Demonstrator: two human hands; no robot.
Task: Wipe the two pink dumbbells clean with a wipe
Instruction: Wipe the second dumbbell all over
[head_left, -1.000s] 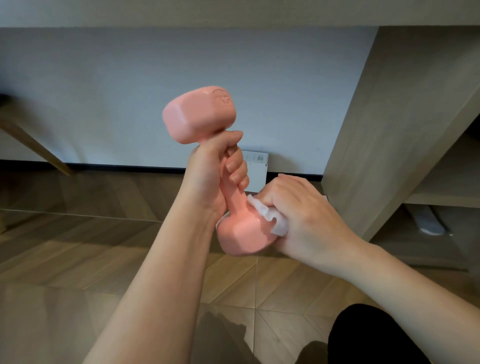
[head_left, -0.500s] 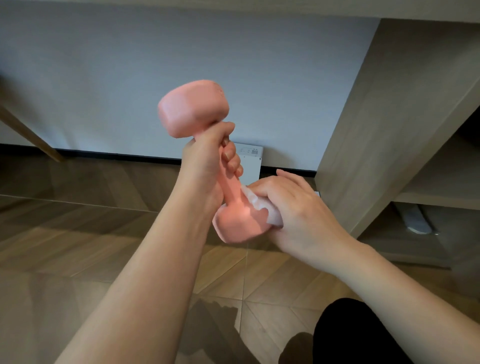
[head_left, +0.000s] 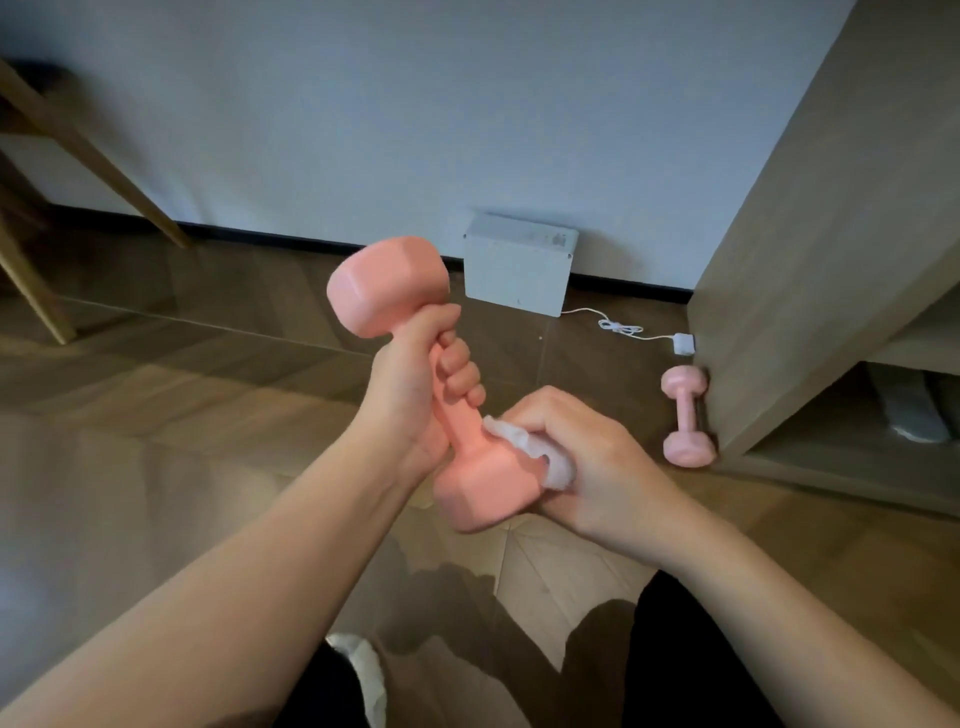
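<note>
Holding dumbbell (head_left: 466, 441) tilted, left grip (head_left: 415, 384) curled round its handle, right grip (head_left: 587, 467) pinching wipe (head_left: 524, 446) against its lower head, second dumbbell (head_left: 687, 413) on floor (head_left: 208, 415) beside cabinet (head_left: 831, 260)

Dumbbell (head_left: 685, 415) on floor (head_left: 208, 415), against cabinet (head_left: 831, 260)

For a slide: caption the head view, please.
Left hand grips a pink dumbbell; right hand presses a wipe to its lower head; second dumbbell lies beside the shelf.

No legible text; only faint dark marks near the upper right corner of the white box (head_left: 519, 270), too blurred to read.
</note>
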